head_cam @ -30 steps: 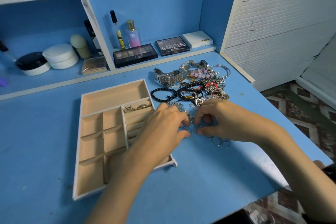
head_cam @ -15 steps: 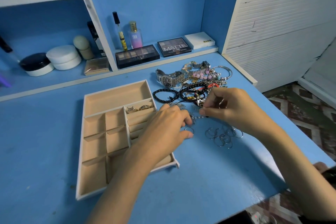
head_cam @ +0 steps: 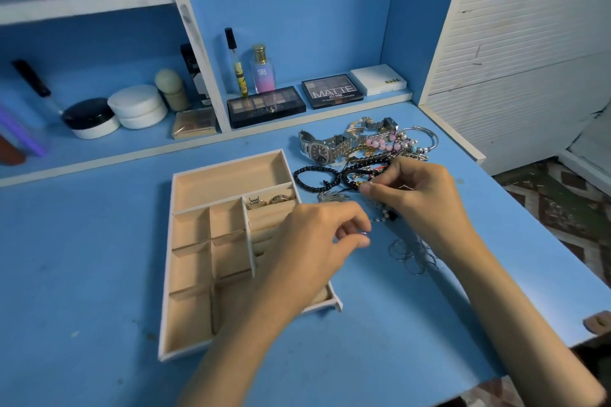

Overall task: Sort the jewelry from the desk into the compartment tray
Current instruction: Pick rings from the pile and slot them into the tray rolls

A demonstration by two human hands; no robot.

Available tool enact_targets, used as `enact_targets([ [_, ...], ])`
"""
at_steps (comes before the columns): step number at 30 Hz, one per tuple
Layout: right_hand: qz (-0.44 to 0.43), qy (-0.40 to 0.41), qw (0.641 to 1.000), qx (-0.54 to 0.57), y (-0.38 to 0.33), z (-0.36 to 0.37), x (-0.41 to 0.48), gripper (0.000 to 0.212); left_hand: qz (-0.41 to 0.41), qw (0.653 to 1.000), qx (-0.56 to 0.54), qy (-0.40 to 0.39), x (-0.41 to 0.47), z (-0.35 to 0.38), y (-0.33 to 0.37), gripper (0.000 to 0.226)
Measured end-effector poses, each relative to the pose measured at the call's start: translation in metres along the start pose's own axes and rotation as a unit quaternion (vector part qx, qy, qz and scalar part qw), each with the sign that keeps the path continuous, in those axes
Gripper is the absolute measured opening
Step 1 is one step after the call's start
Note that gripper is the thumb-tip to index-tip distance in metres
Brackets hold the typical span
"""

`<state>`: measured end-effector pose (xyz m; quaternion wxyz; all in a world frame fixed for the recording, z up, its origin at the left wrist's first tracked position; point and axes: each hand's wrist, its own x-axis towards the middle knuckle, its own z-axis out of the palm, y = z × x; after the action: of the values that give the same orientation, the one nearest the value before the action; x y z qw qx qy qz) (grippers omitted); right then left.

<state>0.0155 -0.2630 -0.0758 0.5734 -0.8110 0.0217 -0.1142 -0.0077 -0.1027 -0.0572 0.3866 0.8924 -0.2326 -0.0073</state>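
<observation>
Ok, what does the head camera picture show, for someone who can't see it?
A person sorts jewelry on a blue desk: the left hand pinches a small silver ring beside a beige compartment tray, and the right hand pinches a beaded chain at a tangled pile of bracelets and watches. Two metal rings already sit in the tray.

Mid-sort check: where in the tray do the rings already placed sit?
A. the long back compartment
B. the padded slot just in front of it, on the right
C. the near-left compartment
B: the rings lie in the tray's first padded slot on the right, directly in front of the long back compartment.
</observation>
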Motion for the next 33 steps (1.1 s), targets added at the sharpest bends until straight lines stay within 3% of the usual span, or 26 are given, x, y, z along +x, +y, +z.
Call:
enact_targets([
  [4, 0.002, -0.019, 0.998, 0.062, -0.013, 0.014, 0.006, 0.024, -0.058, 0.987, -0.071, 0.129, -0.015, -0.036, -0.023, 0.015],
  [8, -0.039, -0.081, 0.992, 0.086, -0.031, 0.045, 0.009, 0.022, -0.103, 0.972, -0.096, 0.186, -0.022, -0.06, -0.05, 0.017],
  [18, -0.101, -0.1, 0.988, 0.054, -0.021, 0.071, 0.0, 0.021, -0.107, 0.98, -0.031, 0.163, -0.024, -0.06, -0.069, 0.012],
  [33, -0.086, -0.107, 0.988, 0.075, -0.023, 0.071, -0.003, 0.019, -0.093, 0.986, 0.069, 0.122, -0.031, -0.065, -0.07, 0.008],
])
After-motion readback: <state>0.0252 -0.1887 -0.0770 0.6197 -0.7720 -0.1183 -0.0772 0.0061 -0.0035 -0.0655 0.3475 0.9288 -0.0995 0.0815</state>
